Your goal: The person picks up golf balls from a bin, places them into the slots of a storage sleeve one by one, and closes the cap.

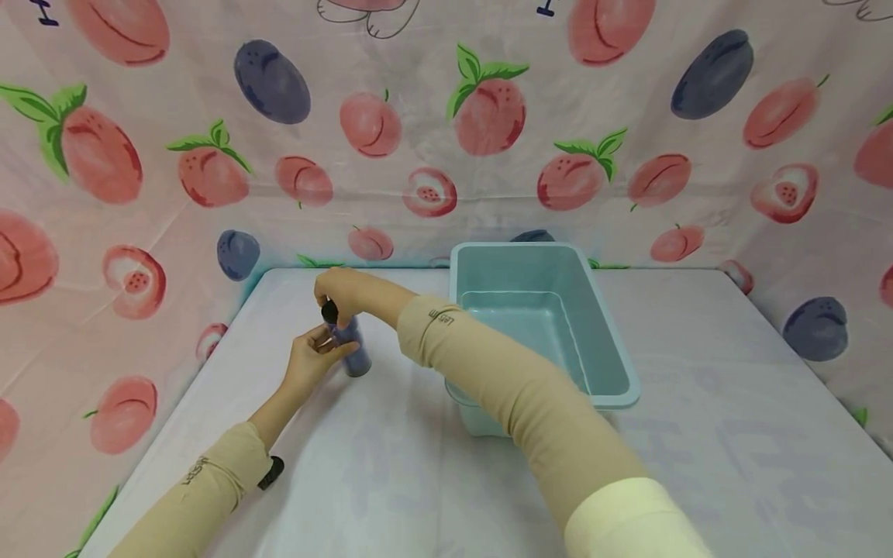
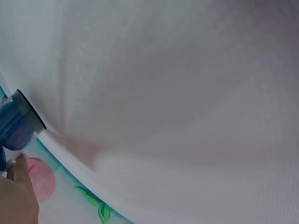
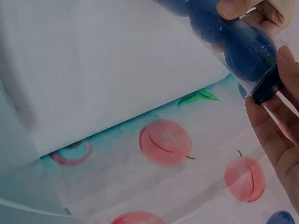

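Note:
A clear tube [image 1: 359, 362] of dark blue balls, with a black cap [image 1: 329, 311], stands tilted at the left of the table. My left hand [image 1: 308, 363] holds it around the middle, thumb across the near side. From above, my right hand [image 1: 349, 293] grips the black cap with thumb and fingers. In the right wrist view, the blue balls [image 3: 250, 53] show through the clear wall, and the right fingers [image 3: 271, 126] surround the cap. At the left edge of the left wrist view appears the other end of the tube [image 2: 23, 119].
A light blue plastic bin [image 1: 614, 341] stands right of the tube, and my right forearm reaches across its near left side. The white-covered table [image 1: 698, 465] meets a fruit-print cloth [image 1: 432, 116] at the back. A small black device [image 1: 270, 473] sits beside the left sleeve.

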`<move>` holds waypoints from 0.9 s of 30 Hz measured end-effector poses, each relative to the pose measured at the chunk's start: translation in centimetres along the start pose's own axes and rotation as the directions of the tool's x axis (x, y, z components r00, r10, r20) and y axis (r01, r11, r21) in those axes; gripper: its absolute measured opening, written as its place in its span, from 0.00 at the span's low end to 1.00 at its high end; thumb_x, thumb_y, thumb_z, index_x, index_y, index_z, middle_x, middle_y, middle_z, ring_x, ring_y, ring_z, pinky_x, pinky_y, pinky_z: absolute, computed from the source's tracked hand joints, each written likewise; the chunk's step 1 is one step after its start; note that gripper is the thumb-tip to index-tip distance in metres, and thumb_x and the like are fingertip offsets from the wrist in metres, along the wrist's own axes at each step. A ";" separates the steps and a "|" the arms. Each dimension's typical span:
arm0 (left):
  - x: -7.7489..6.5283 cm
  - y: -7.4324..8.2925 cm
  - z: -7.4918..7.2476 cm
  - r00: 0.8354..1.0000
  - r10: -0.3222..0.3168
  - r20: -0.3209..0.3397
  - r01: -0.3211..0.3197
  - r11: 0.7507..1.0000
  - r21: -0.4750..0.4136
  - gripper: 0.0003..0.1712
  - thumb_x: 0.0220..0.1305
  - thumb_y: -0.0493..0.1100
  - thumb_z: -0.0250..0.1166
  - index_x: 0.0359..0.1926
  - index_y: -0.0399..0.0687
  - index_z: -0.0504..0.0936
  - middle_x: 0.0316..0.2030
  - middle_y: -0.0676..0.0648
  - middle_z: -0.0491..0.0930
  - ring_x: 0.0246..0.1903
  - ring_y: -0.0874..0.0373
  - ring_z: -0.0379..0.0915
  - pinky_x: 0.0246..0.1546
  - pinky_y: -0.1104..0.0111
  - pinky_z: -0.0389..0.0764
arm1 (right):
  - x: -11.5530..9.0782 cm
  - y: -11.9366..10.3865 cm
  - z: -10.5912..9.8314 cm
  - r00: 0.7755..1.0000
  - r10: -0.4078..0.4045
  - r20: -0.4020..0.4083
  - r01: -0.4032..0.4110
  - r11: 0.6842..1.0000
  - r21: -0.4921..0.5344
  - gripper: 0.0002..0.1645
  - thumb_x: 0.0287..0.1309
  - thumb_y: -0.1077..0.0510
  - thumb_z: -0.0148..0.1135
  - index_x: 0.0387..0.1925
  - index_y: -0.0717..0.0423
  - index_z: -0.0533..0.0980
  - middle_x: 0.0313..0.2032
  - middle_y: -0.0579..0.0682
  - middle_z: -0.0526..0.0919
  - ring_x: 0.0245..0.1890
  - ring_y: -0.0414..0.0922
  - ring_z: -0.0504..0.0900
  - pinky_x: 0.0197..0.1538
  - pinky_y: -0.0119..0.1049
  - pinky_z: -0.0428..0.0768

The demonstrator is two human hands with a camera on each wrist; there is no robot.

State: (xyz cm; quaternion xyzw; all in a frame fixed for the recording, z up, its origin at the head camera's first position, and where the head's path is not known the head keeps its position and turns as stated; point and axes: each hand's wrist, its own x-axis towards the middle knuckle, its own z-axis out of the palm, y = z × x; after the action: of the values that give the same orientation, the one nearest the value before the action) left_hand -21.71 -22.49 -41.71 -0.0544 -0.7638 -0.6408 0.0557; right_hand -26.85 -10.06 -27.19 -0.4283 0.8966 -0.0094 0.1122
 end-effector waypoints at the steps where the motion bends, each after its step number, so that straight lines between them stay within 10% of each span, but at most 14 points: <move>1: 0.0 0.0 0.0 1.000 -0.004 -0.001 0.004 1.000 0.002 0.31 0.56 0.33 0.67 0.60 0.28 0.69 0.45 0.65 0.79 0.43 0.79 0.75 0.47 0.81 0.76 | 0.0 -0.1 0.0 1.000 0.002 0.001 -0.002 1.000 -0.003 0.25 0.47 0.60 0.72 0.50 0.57 0.77 0.50 0.47 0.79 0.51 0.41 0.74 0.52 0.29 0.76; 19: 0.0 0.0 0.0 0.999 0.040 0.002 -0.040 0.999 0.028 0.28 0.55 0.34 0.68 0.56 0.26 0.72 0.39 0.71 0.78 0.43 0.79 0.75 0.45 0.80 0.78 | -0.1 -0.5 -0.2 1.000 -0.026 0.011 0.027 0.995 -0.091 0.25 0.46 0.60 0.73 0.48 0.57 0.75 0.49 0.48 0.78 0.50 0.41 0.74 0.53 0.30 0.74; 27: 0.0 0.9 -0.4 1.000 0.000 0.015 -0.004 0.975 0.221 0.26 0.56 0.39 0.69 0.54 0.32 0.75 0.51 0.44 0.80 0.46 0.67 0.79 0.48 0.76 0.78 | -0.5 -0.3 0.0 0.997 0.012 0.074 -0.004 0.994 -0.114 0.35 0.51 0.57 0.70 0.61 0.53 0.68 0.59 0.48 0.73 0.59 0.41 0.69 0.60 0.29 0.70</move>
State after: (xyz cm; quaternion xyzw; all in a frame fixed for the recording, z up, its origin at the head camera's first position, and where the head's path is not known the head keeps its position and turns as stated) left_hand -21.53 -22.74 -40.76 -0.0534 -0.8307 -0.5513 0.0564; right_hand -26.32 -9.82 -27.06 -0.4305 0.8925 0.0581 0.1212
